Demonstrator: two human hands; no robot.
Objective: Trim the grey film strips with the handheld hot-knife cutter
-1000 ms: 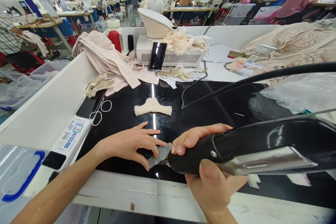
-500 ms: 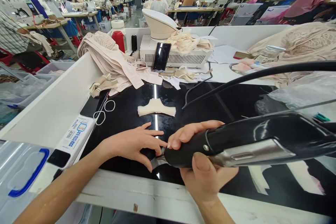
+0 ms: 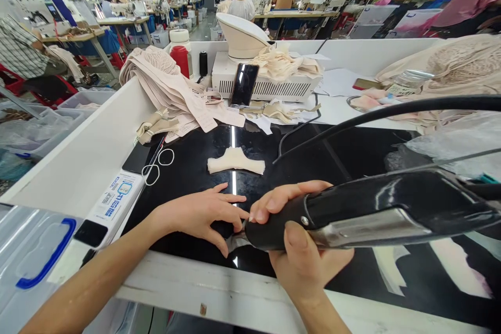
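My right hand (image 3: pixel 301 240) is closed around the front grip of a black corded power tool (image 3: pixel 379 203) with a long silver metal plate along its side. The tool's metal tip (image 3: pixel 237 240) points left, low over the black work surface (image 3: pixel 183 188). My left hand (image 3: pixel 207 214) lies close to that tip, palm down with fingers apart. Its thumb and index finger are on either side of the tip; whether they touch it I cannot tell. Beyond my hands a cream fabric piece (image 3: pixel 235 160) lies flat. More cream pieces (image 3: pixel 391 269) rest under the tool at the right.
A thick black cable (image 3: pixel 376 109) arches over the right side. Beige fabric strips (image 3: pixel 176 94), a propped phone (image 3: pixel 244 85) and a vented white box (image 3: pixel 270 83) stand at the back. Plastic film (image 3: pixel 450 138) lies right; a white carton (image 3: pixel 117 201) sits left. Other people work behind.
The whole scene has shifted slightly to the right in view. Both hands and the tool stay almost in the same place, and the cream piece has not moved on the surface.
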